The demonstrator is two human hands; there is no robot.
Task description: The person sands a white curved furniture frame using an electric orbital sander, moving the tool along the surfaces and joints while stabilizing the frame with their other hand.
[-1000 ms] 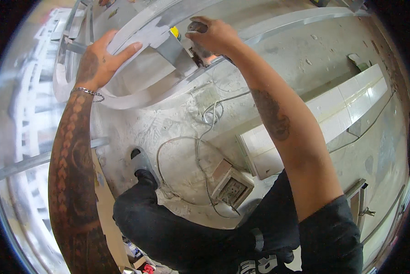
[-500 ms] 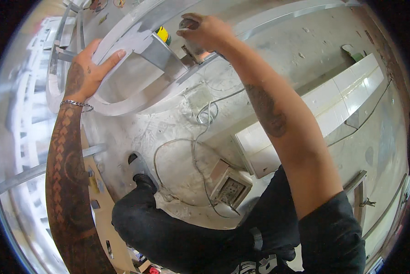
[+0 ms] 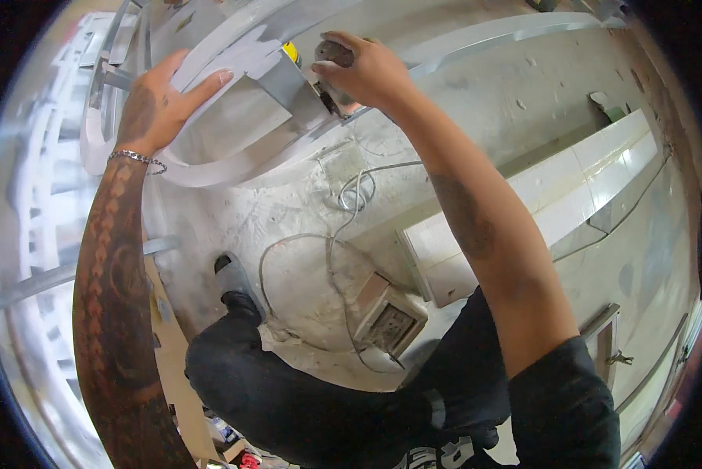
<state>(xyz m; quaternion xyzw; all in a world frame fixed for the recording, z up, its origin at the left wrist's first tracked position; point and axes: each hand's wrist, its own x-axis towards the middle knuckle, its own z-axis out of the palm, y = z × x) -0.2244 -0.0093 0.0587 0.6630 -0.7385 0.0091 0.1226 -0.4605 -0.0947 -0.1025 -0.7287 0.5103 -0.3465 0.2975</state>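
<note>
My left hand [image 3: 163, 102] grips the edge of a white curved frame [image 3: 210, 170], thumb lying over its face and fingers mostly hidden behind. Pale filler-like smears cover part of that frame, and a grey metal strip [image 3: 288, 82] crosses its opening. Over the frame's right side, my right hand [image 3: 370, 70] is curled round a dirty, dark grey, round-topped object [image 3: 333, 53]. The hand hides much of it, so its kind is unclear. Just below, a rusty-brown piece [image 3: 337, 100] rests against the frame; whether it joins the held object I cannot tell.
A yellow item [image 3: 291, 52] shows behind the strip. Cables [image 3: 331, 242] loop across the dusty floor to an open box-shaped fitting [image 3: 394, 322]. A long white-tiled block [image 3: 578, 184] lies to the right. Metal bars [image 3: 77, 273] and a cardboard piece [image 3: 171, 352] are at left.
My view has shifted slightly. The right hand and its dark object sit a little lower and further right in view; the left hand keeps its hold on the frame.
</note>
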